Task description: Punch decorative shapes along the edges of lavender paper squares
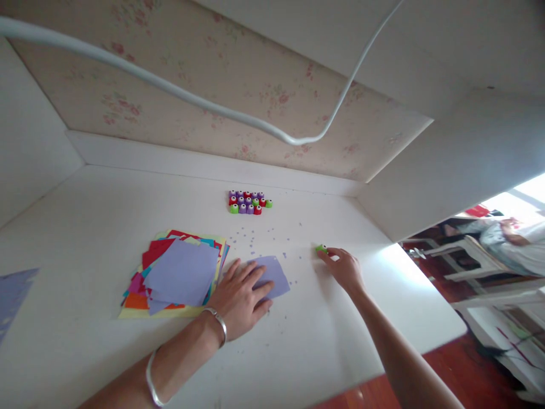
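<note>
My left hand [240, 298], with two silver bangles on its arm, lies flat with fingers spread over a small sheet of purple paper [276, 275]. That sheet rests on the white desk, its left part hidden under the fingers. To the right, my right hand [344, 268] pinches a small green paper punch [321, 249] at the desk surface. Tiny purple paper cutouts [252, 253] are scattered around and beyond the sheet. Farther back, several red, purple and green paper punches [242, 200] stand together in rows.
Left of my left hand lies a stack of coloured paper [183, 272], purple on top. Another purple sheet [15, 295] with cut holes is at the far left edge. A white cable [204, 105] hangs across the view. A person [511, 238] sits beyond the desk's right side.
</note>
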{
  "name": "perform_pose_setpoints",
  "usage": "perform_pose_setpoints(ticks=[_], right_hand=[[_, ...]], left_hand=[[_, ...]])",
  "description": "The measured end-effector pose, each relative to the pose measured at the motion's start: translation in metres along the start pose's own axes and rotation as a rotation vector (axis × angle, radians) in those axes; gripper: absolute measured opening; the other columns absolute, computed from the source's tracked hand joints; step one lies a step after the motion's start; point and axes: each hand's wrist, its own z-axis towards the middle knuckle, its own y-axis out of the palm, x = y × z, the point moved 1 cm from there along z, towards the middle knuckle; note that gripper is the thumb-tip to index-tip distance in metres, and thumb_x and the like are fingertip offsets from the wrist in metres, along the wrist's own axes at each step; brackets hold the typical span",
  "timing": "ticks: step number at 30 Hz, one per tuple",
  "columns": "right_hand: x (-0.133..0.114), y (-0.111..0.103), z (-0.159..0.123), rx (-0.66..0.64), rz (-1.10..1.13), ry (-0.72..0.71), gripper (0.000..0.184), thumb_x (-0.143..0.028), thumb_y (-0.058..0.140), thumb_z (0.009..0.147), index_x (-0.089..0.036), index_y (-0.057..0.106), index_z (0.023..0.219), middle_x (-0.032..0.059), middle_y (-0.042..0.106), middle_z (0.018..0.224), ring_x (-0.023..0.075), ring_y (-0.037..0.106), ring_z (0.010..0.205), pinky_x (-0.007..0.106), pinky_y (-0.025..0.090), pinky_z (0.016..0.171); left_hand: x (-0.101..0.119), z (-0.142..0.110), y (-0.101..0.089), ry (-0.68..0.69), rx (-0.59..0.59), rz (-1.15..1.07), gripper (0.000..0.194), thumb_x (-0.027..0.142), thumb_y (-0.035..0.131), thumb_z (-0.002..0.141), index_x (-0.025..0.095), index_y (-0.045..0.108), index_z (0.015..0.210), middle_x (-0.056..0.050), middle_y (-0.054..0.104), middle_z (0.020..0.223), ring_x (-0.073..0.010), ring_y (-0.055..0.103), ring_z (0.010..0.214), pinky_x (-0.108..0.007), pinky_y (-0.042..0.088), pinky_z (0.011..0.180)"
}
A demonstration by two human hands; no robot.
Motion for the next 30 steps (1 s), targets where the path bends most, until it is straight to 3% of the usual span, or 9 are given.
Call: perform_pose_setpoints(ticks=[9, 12, 14, 16, 19, 21, 23, 27, 30], right_hand=[[-0.003, 0.001, 0.006, 0.081, -0.036, 0.022, 0.045, -0.065, 0.049, 0.083, -0.027, 0.073, 0.089, 0.0030, 0.072, 0.093, 0.0230, 0.065, 0.080, 0.033, 0.044, 0.072], [-0.002, 0.003, 0.007, 0.054, -0.044, 0.010, 0.047, -0.066, 0.048, 0.084, -0.027, 0.073, 0.088, 0.0043, 0.071, 0.093, 0.0232, 0.065, 0.078, 0.034, 0.045, 0.070], [-0.006, 0.001, 0.005, 0.048, -0.070, 0.004, 0.051, -0.067, 0.048, 0.082, -0.025, 0.072, 0.096, 0.0067, 0.070, 0.096, 0.0238, 0.065, 0.077, 0.034, 0.046, 0.067], [-0.015, -0.006, 0.000, 0.132, -0.120, -0.018, 0.059, -0.068, 0.050, 0.081, -0.022, 0.067, 0.114, 0.0105, 0.067, 0.108, 0.0255, 0.066, 0.081, 0.035, 0.048, 0.066], [-0.041, -0.016, -0.004, 0.212, -0.125, -0.197, 0.056, -0.058, 0.049, 0.088, -0.023, 0.054, 0.132, 0.0128, 0.061, 0.122, 0.0256, 0.065, 0.088, 0.037, 0.050, 0.070], [-0.066, -0.014, 0.000, 0.125, -0.050, -0.378, 0.043, -0.045, 0.044, 0.094, -0.025, 0.055, 0.130, 0.0106, 0.063, 0.118, 0.0227, 0.065, 0.087, 0.036, 0.051, 0.076], [-0.092, -0.004, 0.012, 0.010, 0.031, -0.504, 0.038, -0.035, 0.042, 0.096, -0.026, 0.055, 0.131, 0.0090, 0.063, 0.119, 0.0200, 0.065, 0.086, 0.035, 0.051, 0.079], [-0.140, 0.031, 0.052, -0.106, 0.134, -0.575, 0.041, -0.022, 0.044, 0.093, -0.024, 0.055, 0.132, 0.0086, 0.062, 0.124, 0.0186, 0.066, 0.088, 0.035, 0.052, 0.085], [-0.165, 0.052, 0.077, -0.163, 0.105, -0.683, 0.045, -0.015, 0.042, 0.092, -0.023, 0.053, 0.135, 0.0083, 0.056, 0.135, 0.0216, 0.059, 0.114, 0.038, 0.047, 0.098]], left_hand=[[-0.001, -0.002, 0.001, 0.010, 0.027, -0.016, 0.038, 0.049, 0.044, 0.095, 0.034, 0.060, 0.126, -0.003, 0.051, 0.141, -0.0271, 0.039, 0.134, -0.053, 0.017, 0.115], [-0.001, -0.002, 0.000, 0.010, 0.022, -0.019, 0.037, 0.048, 0.044, 0.095, 0.034, 0.060, 0.126, -0.003, 0.051, 0.140, -0.0270, 0.039, 0.133, -0.053, 0.018, 0.114], [-0.001, -0.002, 0.000, 0.006, 0.016, -0.017, 0.038, 0.049, 0.043, 0.096, 0.034, 0.059, 0.127, -0.003, 0.051, 0.141, -0.0271, 0.039, 0.133, -0.054, 0.018, 0.114], [-0.001, -0.002, 0.000, 0.005, 0.014, -0.014, 0.038, 0.049, 0.043, 0.096, 0.034, 0.059, 0.127, -0.003, 0.051, 0.141, -0.0270, 0.039, 0.133, -0.054, 0.018, 0.114], [-0.001, -0.002, 0.001, 0.008, 0.016, -0.008, 0.038, 0.049, 0.042, 0.096, 0.035, 0.059, 0.126, -0.003, 0.051, 0.141, -0.0266, 0.040, 0.133, -0.053, 0.019, 0.114], [-0.001, -0.002, 0.002, 0.007, 0.022, -0.003, 0.038, 0.049, 0.042, 0.096, 0.034, 0.059, 0.126, -0.003, 0.051, 0.141, -0.0266, 0.039, 0.133, -0.054, 0.018, 0.114], [-0.001, -0.002, 0.003, 0.001, 0.030, 0.003, 0.037, 0.048, 0.043, 0.096, 0.034, 0.059, 0.126, -0.003, 0.050, 0.141, -0.0267, 0.039, 0.134, -0.054, 0.017, 0.114], [-0.001, -0.003, 0.005, -0.004, 0.047, -0.001, 0.035, 0.049, 0.044, 0.095, 0.035, 0.061, 0.123, -0.002, 0.052, 0.139, -0.0255, 0.040, 0.132, -0.053, 0.018, 0.114], [-0.002, -0.004, 0.004, 0.002, 0.046, -0.001, 0.035, 0.047, 0.043, 0.096, 0.035, 0.059, 0.124, -0.001, 0.053, 0.138, -0.0248, 0.041, 0.132, -0.052, 0.019, 0.114]])
